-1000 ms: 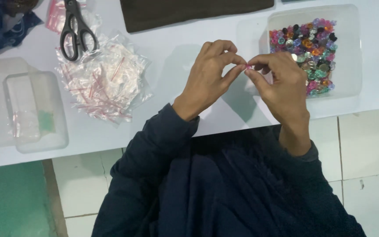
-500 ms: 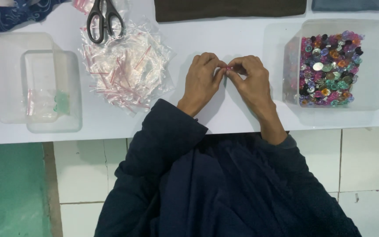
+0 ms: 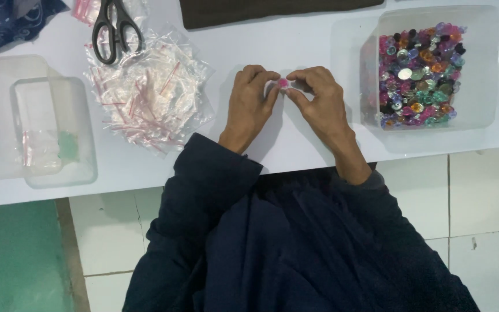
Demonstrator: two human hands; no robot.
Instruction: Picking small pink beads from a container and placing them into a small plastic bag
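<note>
My left hand (image 3: pixel 250 105) and my right hand (image 3: pixel 319 104) meet fingertip to fingertip over the white table (image 3: pixel 295 40). Between them they pinch a tiny clear zip bag (image 3: pixel 278 86) with a pink gem (image 3: pixel 283 83) inside. Both hands rest low, close to the tabletop. A heap of empty small zip bags with red seal lines (image 3: pixel 148 95) lies just left of my left hand. A clear tub (image 3: pixel 480 69) holding several colourful gems (image 3: pixel 417 75) stands right of my right hand.
Black-handled scissors (image 3: pixel 114 26) lie on the bag heap's far edge. A clear lidded box (image 3: pixel 36 127) with a few filled bags sits at the left. A dark brown cloth (image 3: pixel 272 8) lies at the far edge, blue patterned fabric (image 3: pixel 7 23) at top left.
Both hands have come down from a raised position toward the tabletop, still pinching the small bag together. The view has shifted, so the table things appear lower and further right.
</note>
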